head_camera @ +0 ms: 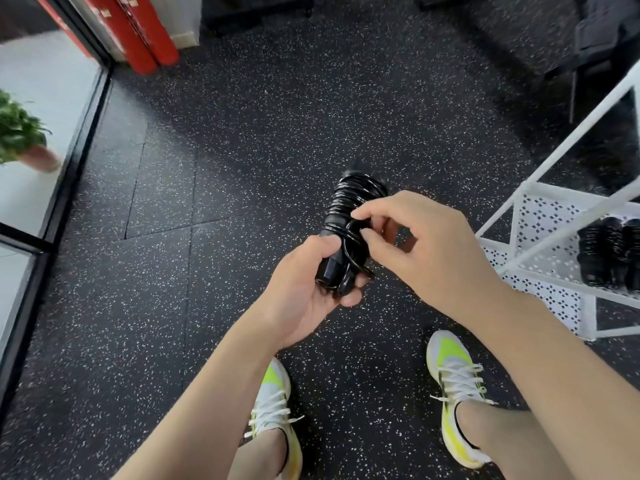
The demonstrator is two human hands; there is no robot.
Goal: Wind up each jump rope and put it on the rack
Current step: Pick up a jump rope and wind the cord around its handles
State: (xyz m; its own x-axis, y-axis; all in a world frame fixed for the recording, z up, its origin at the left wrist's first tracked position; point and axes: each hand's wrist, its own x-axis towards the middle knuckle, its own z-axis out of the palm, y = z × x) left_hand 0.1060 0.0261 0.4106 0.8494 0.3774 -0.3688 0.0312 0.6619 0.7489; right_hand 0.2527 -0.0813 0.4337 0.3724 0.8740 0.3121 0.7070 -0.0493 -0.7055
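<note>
The glossy black plastic-cord jump rope (pixel 349 216) is held in the air over the speckled black rubber floor (pixel 242 140), in front of the person and just left of the white perforated-metal rack (pixel 540 216). It is already a tight bundle: many turns of thin shiny cord coiled round the two black handles, which lie side by side and point away from the person.

The left hand (pixel 304 289) grips the near end of the bundle, its fingers (pixel 349 299) curled under the handle butts and the thumb pressed on top. The right hand (pixel 426 244) pinches a loop of cord between thumb and forefinger at the middle of the bundle; its other fingers are loosely curled and hold nothing that can be seen. Whether the loop is the free end being tucked in cannot be told.

The bundle looks light, judging by the easy one-handed hold. The cord is likely springy and slick, so the turns would tend to loosen or slide off the handles if the last loop is not locked under another turn. The firm handles are the safest place to take hold; gripping round the coils themselves should also keep them in place for the carry.

On the rack's lower shelf, toward its right side, other wound black rope bundles (pixel 609 254) stand side by side, with bare shelf to their left.
</note>
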